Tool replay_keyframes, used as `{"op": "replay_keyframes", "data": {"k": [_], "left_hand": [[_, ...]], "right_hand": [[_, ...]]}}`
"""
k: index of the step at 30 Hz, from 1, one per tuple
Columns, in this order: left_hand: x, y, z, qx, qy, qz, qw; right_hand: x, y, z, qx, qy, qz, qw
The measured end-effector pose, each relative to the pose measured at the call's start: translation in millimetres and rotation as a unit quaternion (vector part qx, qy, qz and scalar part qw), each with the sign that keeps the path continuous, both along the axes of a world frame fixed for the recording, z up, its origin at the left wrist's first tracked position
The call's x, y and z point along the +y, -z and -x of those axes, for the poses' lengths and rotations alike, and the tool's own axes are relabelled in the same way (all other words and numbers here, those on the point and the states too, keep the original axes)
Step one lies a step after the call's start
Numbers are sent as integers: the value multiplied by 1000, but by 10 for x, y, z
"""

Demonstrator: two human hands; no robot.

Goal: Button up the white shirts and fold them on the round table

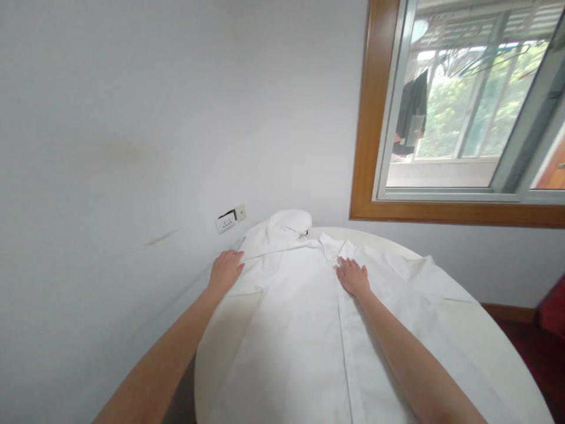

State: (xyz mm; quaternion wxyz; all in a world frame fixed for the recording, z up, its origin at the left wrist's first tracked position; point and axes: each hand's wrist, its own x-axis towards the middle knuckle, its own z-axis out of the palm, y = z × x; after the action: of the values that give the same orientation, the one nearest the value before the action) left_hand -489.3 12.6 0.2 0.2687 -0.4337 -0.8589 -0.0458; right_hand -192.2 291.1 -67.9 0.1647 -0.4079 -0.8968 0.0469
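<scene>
A white button-front shirt or coat (300,330) lies spread face up, its collar end toward the wall and its front edge running down the middle. At the far left, my left hand (226,270) rests on the sleeve edge, fingers stretched and slightly apart. My right hand (353,277) lies flat on the front opening just below the collar (331,244), with its fingers spread. Behind the left shoulder sits a bunched white cloth (289,222) with a small dark spot at its right end.
Under the garment is a round cream-white table (494,330), close to the wall on the left. A wall socket (226,222) is just beyond my left hand. A wood-framed window (364,147) stands at the right, and something red (551,309) shows at the right edge.
</scene>
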Motion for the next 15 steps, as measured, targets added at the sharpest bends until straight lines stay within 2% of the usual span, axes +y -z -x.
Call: {"op": "replay_keyframes", "data": {"k": [4,7,11,15], "left_hand": [[32,-28,93,14,-1,71,997],[19,-18,171,13,-21,89,996],[-5,-35,245,-1,-43,63,997],[-38,-161,255,-33,-65,-9,997]], "right_hand": [[2,8,6,10,-1,-4,1000],[4,12,3,14,-1,-8,1000],[21,25,-3,16,-5,-6,1000],[40,42,3,17,-4,-2,1000]]}}
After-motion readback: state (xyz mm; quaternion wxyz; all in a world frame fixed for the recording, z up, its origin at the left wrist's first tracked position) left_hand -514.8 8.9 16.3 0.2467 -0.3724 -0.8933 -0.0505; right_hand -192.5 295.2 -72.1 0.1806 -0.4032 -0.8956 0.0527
